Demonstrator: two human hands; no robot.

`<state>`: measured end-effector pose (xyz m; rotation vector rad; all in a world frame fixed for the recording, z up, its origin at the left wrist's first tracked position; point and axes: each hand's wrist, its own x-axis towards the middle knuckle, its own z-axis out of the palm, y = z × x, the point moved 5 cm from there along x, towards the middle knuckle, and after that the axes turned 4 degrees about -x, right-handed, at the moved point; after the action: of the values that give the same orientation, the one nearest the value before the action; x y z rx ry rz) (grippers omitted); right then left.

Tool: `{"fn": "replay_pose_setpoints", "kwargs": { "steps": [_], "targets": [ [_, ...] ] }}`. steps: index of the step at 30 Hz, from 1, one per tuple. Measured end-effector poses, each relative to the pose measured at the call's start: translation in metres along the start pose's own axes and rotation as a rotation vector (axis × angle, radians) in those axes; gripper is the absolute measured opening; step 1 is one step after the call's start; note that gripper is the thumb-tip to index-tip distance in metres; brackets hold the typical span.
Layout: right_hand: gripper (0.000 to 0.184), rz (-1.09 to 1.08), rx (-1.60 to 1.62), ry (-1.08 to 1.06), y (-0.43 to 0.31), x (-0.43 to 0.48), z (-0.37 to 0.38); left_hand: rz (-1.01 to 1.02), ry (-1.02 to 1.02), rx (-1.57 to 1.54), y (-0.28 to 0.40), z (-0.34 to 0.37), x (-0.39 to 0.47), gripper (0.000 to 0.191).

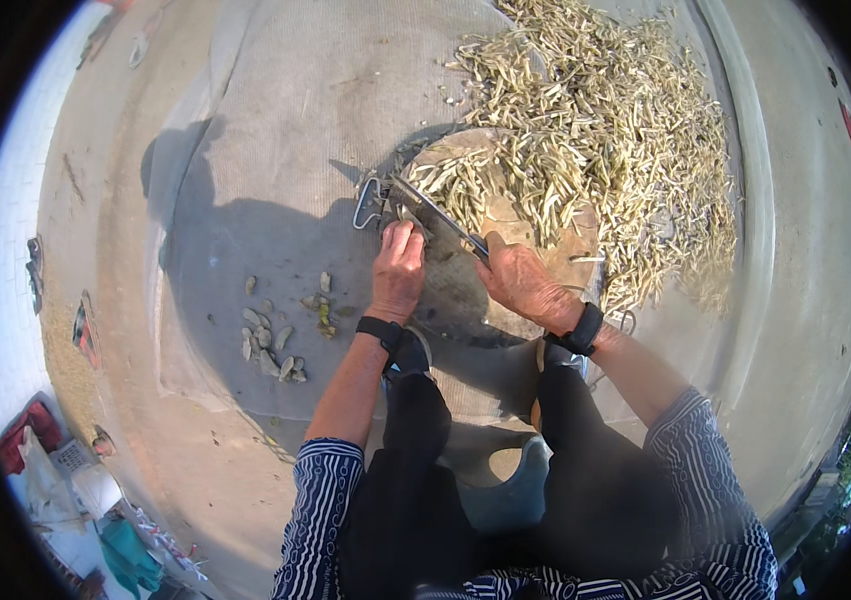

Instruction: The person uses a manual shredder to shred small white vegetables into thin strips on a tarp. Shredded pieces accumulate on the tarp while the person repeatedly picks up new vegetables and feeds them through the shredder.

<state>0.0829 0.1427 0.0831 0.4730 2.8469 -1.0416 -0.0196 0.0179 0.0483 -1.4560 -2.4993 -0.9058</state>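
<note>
My right hand point(523, 277) grips the handle of a knife point(436, 210), whose blade reaches up and left over a round wooden chopping block point(463, 289). At the block's left part, my left hand point(400, 262) has its fingertips closed on a small pale piece point(406, 216), close beside the blade; what the piece is cannot be told. Cut pale-green strips point(455, 180) lie on the block's upper part and join a large pile point(620, 150) of the same strips on the ground sheet to the right. Bent metal handles point(365, 204) stick out at the block's sides.
Several whole pale pods or roots point(268, 349) lie on the mesh sheet point(283, 127) at the left, near a few yellow-green scraps point(325, 319). My shoes stand at the block's near edge. A white bucket point(97, 487) and a green cloth point(129, 559) are at the lower left.
</note>
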Motion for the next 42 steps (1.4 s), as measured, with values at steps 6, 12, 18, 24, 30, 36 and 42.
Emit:
{"fn": "replay_pose_setpoints", "kwargs": {
  "steps": [6, 12, 18, 24, 30, 36, 42],
  "targets": [
    [0.021, -0.093, -0.088, -0.127, -0.013, -0.022, -0.010, -0.003, -0.008, 0.043, 0.003, 0.000, 0.002, 0.013],
    [0.023, 0.024, -0.085, -0.213, -0.010, -0.004, 0.007, -0.011, -0.035, -0.009, -0.003, -0.001, 0.002, 0.012],
    [0.024, -0.063, 0.009, -0.061, -0.003, 0.026, 0.028, -0.002, 0.054, -0.032, -0.004, -0.003, -0.001, 0.013],
    [0.026, 0.095, 0.027, 0.045, -0.002, 0.016, 0.008, -0.031, 0.012, -0.086, -0.012, -0.005, -0.009, 0.010],
    [0.020, -0.063, -0.136, -0.192, -0.017, -0.015, -0.010, 0.006, 0.057, -0.055, -0.012, -0.002, -0.007, 0.006],
    [0.018, -0.127, -0.150, -0.184, -0.019, -0.017, -0.006, 0.045, 0.077, -0.070, -0.013, -0.001, -0.009, 0.008],
    [0.023, -0.146, -0.308, -0.072, -0.027, 0.014, 0.027, 0.007, 0.070, -0.029, -0.010, -0.005, -0.004, 0.009]
  ]
}}
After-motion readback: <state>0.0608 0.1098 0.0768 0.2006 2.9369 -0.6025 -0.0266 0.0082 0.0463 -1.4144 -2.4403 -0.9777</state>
